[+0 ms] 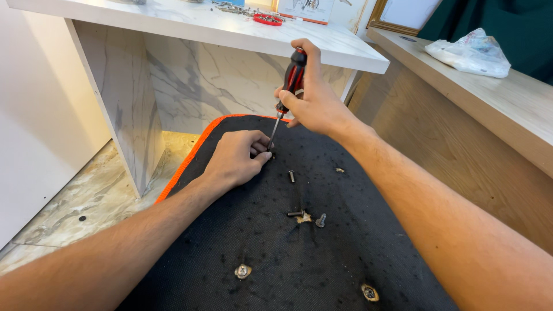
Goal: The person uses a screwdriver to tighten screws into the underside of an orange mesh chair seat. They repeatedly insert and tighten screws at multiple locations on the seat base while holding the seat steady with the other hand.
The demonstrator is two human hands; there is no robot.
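Red-and-black, the screwdriver (290, 86) stands nearly upright in the right hand (314, 101), fingers wrapped tight round its handle, thumb over the top. Its tip meets the black fabric underside of a seat pad (276, 253), where the left hand (236, 158) is curled, fingertips pinched at the tip as if steadying a screw too small to see. This looks like screw-driving in progress; turning calls for downward pressure with the shaft kept vertical. Loose screws (320, 220) lie nearby; a white marble-look desk (190, 26) stands beyond.
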